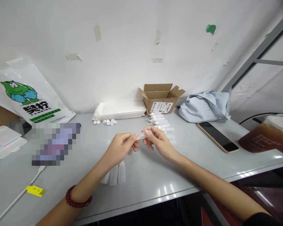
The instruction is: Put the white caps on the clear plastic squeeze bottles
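Observation:
Between my two hands, above the grey table, is a small translucent plastic tube point(141, 136). My left hand point(122, 144) pinches its left end, and my right hand point(157, 140) pinches its right end. Below my left hand several clear plastic tubes point(114, 175) lie side by side, partly covered by that hand. Behind my right hand a row of similar tubes with white caps point(157, 119) lies on the table, some with thin strings. Several small white caps point(106, 122) sit in a loose group farther back on the left.
At the wall stand an open cardboard box point(163, 102) and a stack of white packets point(121, 110). A blue cloth bag point(204, 106), a phone point(217, 137) and a large drink cup point(265, 135) are on the right. A blurred-out device point(58, 144), its cable point(20, 194) and a printed bag point(30, 94) are left.

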`<state>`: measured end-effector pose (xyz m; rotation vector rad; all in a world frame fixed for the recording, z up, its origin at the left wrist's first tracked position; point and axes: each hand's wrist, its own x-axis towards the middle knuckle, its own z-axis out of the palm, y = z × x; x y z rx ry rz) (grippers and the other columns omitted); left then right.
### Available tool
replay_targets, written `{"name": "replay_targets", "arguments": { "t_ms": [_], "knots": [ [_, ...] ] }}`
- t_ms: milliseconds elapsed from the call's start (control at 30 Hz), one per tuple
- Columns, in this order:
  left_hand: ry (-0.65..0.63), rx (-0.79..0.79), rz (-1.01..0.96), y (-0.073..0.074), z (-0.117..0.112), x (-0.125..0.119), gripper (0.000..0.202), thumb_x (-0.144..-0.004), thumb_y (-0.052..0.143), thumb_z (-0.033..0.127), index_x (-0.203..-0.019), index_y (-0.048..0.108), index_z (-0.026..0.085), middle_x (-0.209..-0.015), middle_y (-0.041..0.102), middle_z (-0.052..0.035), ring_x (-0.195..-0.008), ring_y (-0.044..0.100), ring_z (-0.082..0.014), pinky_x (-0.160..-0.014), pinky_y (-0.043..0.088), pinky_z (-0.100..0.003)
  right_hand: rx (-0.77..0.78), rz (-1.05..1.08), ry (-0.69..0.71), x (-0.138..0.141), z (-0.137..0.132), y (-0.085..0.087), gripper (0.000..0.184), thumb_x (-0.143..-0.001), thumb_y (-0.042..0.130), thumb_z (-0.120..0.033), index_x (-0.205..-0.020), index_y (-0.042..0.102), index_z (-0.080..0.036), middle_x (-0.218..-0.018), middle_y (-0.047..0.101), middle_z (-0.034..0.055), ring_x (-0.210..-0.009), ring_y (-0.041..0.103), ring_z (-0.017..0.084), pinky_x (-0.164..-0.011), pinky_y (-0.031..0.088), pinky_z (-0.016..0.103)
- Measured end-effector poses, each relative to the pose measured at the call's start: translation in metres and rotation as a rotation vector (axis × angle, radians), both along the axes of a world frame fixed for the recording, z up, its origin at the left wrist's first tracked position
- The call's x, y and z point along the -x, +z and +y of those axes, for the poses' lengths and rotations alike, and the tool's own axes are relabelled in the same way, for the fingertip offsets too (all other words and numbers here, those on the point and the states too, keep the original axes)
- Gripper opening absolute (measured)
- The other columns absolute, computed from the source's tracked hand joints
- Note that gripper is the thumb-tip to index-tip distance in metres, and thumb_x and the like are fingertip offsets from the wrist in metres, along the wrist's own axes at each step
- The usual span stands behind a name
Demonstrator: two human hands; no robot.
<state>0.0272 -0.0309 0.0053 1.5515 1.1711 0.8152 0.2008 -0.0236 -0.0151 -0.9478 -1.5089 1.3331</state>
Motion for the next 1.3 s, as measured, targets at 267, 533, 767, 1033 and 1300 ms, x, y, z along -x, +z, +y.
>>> {"name": "replay_targets", "arguments": {
  "t_ms": [267,533,767,1033,1300],
  "knots": [
    [0.0,0.221,-0.188,0.0,0.003,0.003,0.04,-0.081,0.055,0.05,-0.072,0.065,0.013,-0.067,0.063,-0.0038,-0.059,0.057,-0.0131,-0.06,0.045,-0.026,-0.391,-0.29,-0.163,-0.003,-0.002,-0.005,0.024,-0.09,0.047,-0.037,-0.099,0.057,-0.017,-0.07,0.054,0.0011,-0.062,0.049,0.012,-0.057,0.038,0.025],
    [0.118,-0.32,0.15,-0.003,-0.007,-0.004,0.021,-0.082,0.057,0.036,-0.074,0.065,0.017,-0.069,0.064,-0.0006,-0.067,0.056,-0.0146,-0.064,0.042,-0.025,-0.119,-0.007,-0.106,-0.003,0.002,-0.004,0.03,-0.085,0.053,-0.045,-0.092,0.059,-0.016,-0.057,0.039,-0.0053,-0.048,0.038,0.008,-0.047,0.032,0.023],
    [0.138,-0.362,0.117,-0.005,-0.006,-0.005,0.02,-0.081,0.058,0.036,-0.08,0.066,0.018,-0.076,0.067,-0.0014,-0.071,0.059,-0.0151,-0.068,0.045,-0.025,-0.045,0.074,-0.084,-0.003,0.005,-0.001,0.033,-0.082,0.056,-0.047,-0.09,0.059,-0.016,-0.059,0.049,-0.0039,-0.046,0.042,0.007,-0.047,0.036,0.023],
    [-0.004,-0.042,0.028,0.0,-0.001,0.001,0.043,-0.086,0.048,0.05,-0.067,0.063,0.015,-0.061,0.062,-0.0018,-0.058,0.057,-0.0134,-0.059,0.046,-0.025,-0.093,-0.019,-0.108,-0.003,0.002,0.001,0.034,-0.084,0.054,-0.048,-0.092,0.059,-0.015,-0.059,0.05,-0.0038,-0.045,0.042,0.007,-0.047,0.037,0.023],
    [0.022,-0.206,0.165,0.004,-0.006,0.001,0.038,-0.086,0.049,0.043,-0.059,0.054,0.017,-0.056,0.055,0.0012,-0.057,0.052,-0.0121,-0.054,0.039,-0.022,-0.037,0.022,-0.059,-0.003,0.003,0.002,0.038,-0.083,0.053,-0.053,-0.074,0.052,-0.016,-0.055,0.046,-0.0054,-0.041,0.038,0.005,-0.042,0.032,0.022]
  ]
}}
